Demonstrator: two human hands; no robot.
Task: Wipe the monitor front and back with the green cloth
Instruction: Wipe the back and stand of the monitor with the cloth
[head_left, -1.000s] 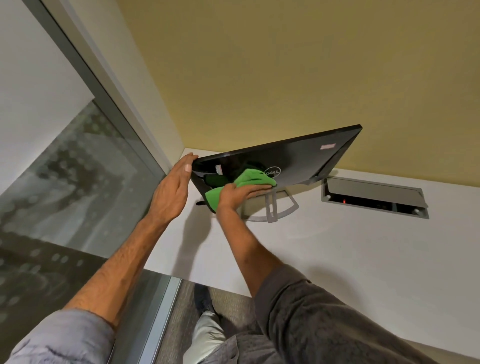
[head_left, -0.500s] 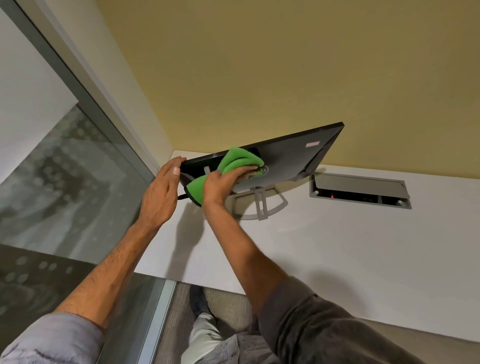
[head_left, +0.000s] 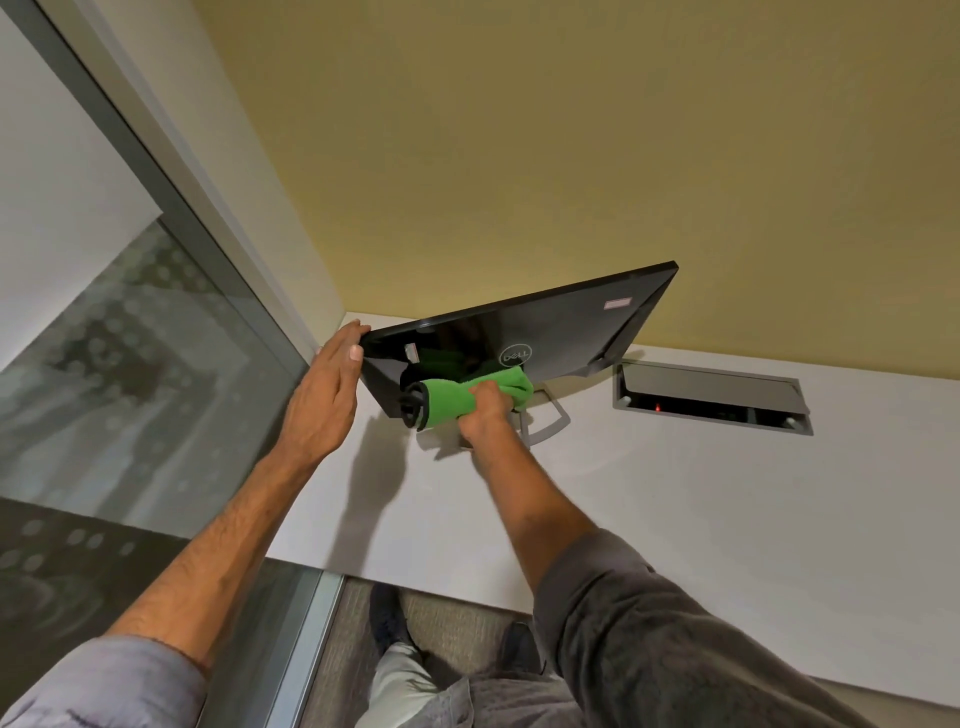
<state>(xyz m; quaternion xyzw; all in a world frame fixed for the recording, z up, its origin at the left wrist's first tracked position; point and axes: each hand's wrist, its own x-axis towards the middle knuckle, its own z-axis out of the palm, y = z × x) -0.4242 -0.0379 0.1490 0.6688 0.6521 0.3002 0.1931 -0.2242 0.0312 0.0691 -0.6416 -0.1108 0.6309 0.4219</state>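
A black monitor stands on the white desk with its glossy back and logo turned towards me. My left hand rests flat against the monitor's left edge, fingers straight. My right hand grips the bunched green cloth and presses it on the lower part of the back, just left of the grey stand. The cloth is mirrored in the glossy surface. The screen side is hidden.
A grey cable hatch is set into the desk to the right of the monitor. A yellow wall rises behind it. A glass partition with a metal frame closes the left side. My legs and shoes show below the desk edge.
My right hand has moved the green cloth down from the upper part of the monitor's back to its lower left part. My left hand stays on the left edge.
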